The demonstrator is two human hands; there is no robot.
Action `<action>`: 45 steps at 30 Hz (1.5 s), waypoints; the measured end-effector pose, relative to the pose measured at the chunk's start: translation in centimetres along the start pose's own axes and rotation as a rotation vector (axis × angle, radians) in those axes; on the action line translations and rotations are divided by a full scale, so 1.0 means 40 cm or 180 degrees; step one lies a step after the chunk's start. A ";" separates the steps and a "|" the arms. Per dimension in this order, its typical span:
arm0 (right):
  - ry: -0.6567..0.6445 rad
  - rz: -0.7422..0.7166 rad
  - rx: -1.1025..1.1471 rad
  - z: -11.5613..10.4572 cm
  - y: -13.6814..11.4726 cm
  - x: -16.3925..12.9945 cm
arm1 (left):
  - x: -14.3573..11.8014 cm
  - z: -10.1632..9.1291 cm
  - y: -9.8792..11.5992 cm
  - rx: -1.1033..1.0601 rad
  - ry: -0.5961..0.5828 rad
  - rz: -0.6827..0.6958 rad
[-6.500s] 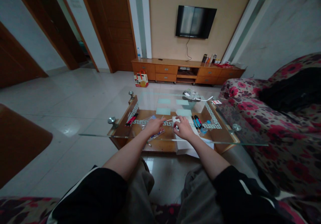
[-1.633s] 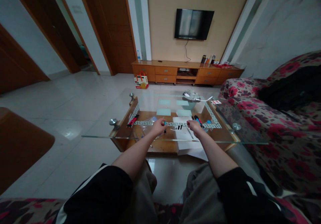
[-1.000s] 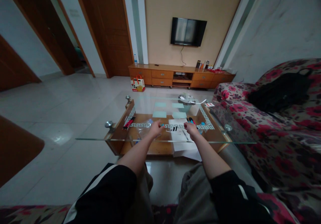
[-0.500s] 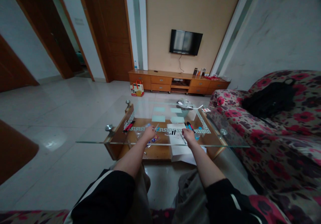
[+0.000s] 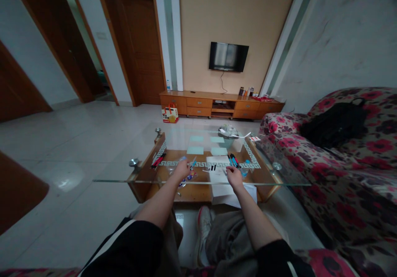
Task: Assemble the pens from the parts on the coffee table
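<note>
The left hand [image 5: 182, 170] is curled around a blue pen [image 5: 192, 162] over the glass table [image 5: 124, 173], above a clear plastic packet [image 5: 173, 168]. The right hand [image 5: 234, 175] rests on the white paper [image 5: 217, 173], fingers bent (whether it grips anything is unclear). More pens [image 5: 233, 160] lie just beyond it.

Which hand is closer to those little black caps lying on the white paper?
Probably the right hand: it rests on the white paper beside the black caps. The left hand sits farther left.
</note>
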State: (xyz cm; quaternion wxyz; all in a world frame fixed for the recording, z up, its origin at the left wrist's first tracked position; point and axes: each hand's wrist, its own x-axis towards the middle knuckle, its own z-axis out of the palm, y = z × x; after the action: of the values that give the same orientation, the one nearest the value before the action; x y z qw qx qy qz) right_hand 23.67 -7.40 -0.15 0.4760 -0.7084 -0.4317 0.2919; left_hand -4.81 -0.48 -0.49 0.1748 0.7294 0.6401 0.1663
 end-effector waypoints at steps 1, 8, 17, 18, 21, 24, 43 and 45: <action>0.0015 -0.0049 -0.0054 -0.001 0.006 0.002 | -0.005 -0.003 0.002 0.0050 -0.0007 0.0006; 0.0069 -0.0562 -0.0369 -0.016 0.066 -0.003 | -0.066 -0.011 0.012 0.0306 -0.0068 0.0111; -0.0204 -0.1271 -0.0294 0.014 0.052 0.005 | -0.118 -0.041 0.010 0.0162 0.0027 0.0503; -0.0221 -0.1325 -0.0295 0.015 0.053 0.007 | -0.118 -0.042 0.008 0.0102 0.0079 0.0541; -0.0290 -0.1471 -0.0439 0.017 0.059 0.014 | -0.115 -0.034 -0.001 -0.0129 0.0264 0.0697; -0.0335 -0.1627 -0.0758 0.017 0.066 0.018 | -0.113 -0.019 -0.007 -0.0371 0.0455 0.0857; -0.0650 -0.1574 -0.1681 0.020 0.059 0.014 | -0.146 0.030 -0.026 -0.0574 0.0281 0.1399; -0.0680 -0.1574 -0.1729 0.026 0.056 0.014 | -0.144 0.037 -0.032 -0.0498 0.0268 0.1414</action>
State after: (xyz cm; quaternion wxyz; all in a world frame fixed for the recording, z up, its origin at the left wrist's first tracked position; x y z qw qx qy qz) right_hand 23.83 -6.85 -2.62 0.2792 -0.6488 -0.6984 0.1155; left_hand -5.97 -6.11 -2.50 0.1631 0.8290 0.4558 0.2800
